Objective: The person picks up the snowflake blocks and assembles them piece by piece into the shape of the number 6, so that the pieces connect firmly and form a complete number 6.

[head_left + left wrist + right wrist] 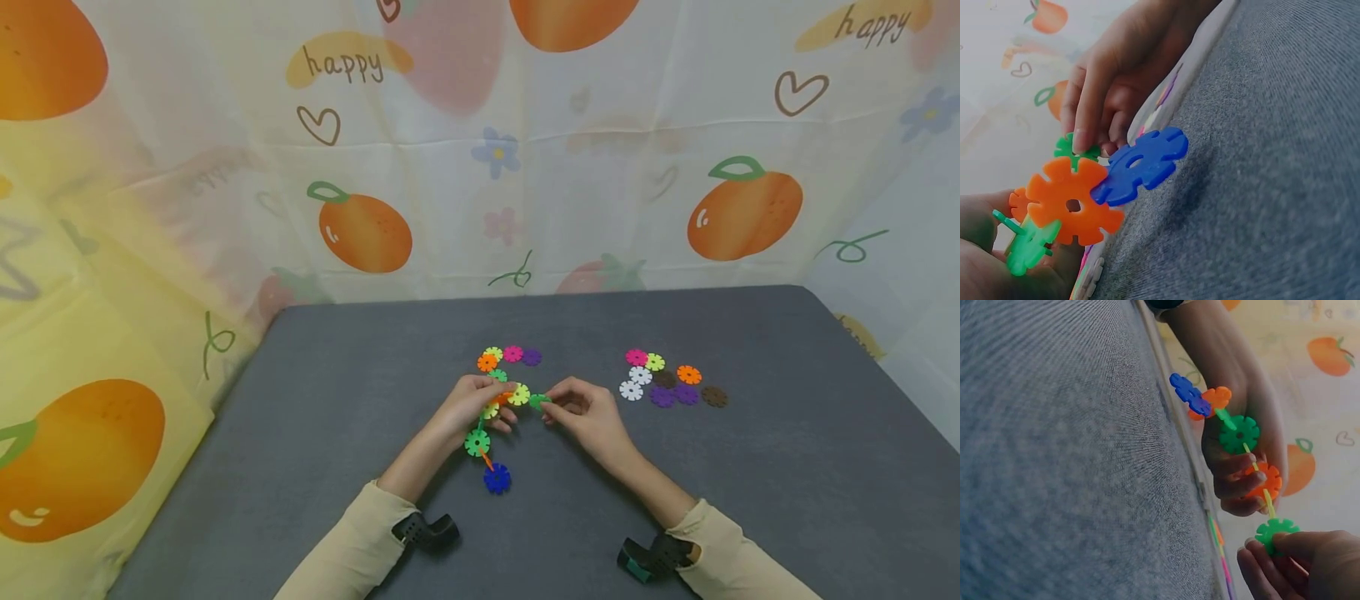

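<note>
A chain of interlocked notched plastic discs hangs from my left hand [472, 402], whose thumb and fingers grip it around an orange disc [1267, 481]. Below that hand the chain runs through a green disc [477, 442] and an orange disc [1072, 203] to a blue disc [497, 478] at its lower end. On the other side a yellow disc [518, 394] leads to a green disc [1277, 535]. My right hand [592, 418] pinches this green disc between thumb and fingertips. It touches the yellow disc edge; how deep the slots engage I cannot tell.
Loose discs lie behind my left hand, among them a pink disc [513, 354] and a purple disc [532, 357]. Right of my right hand is another scatter, with an orange disc [689, 375] and a brown disc [714, 396]. A printed curtain hangs behind the grey table [787, 500].
</note>
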`<state>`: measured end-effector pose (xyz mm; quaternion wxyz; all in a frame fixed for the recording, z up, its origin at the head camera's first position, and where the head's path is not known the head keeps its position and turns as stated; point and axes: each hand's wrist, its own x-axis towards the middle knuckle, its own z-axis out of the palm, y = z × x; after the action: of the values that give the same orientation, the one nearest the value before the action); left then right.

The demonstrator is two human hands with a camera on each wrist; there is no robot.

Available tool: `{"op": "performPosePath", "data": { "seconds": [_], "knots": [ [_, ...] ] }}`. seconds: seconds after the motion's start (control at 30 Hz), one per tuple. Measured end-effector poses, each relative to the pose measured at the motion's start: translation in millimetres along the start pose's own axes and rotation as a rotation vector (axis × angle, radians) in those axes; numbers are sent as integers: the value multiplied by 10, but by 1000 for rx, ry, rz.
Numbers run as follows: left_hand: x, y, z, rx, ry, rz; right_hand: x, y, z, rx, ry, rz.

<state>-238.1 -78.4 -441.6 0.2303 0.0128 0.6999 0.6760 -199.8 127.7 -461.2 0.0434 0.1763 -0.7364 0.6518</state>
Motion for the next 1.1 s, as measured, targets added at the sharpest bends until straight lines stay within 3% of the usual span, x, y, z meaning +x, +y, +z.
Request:
{"op": "performPosePath", "data": {
  "seconds": [0.27,0.5,0.6,1.1],
  "knots": [
    [-6,17,17,15,3,-5,2,-3,4,-77,12,-50],
    [-44,121,11,22,57,11,11,-43,-8,59,11,-14],
    [-59,160,3,32,71,12,13,-47,-11,68,14,-22],
    [-105,146,71,79,52,36,-15,-30,17,48,-11,-187]
  ]
}}
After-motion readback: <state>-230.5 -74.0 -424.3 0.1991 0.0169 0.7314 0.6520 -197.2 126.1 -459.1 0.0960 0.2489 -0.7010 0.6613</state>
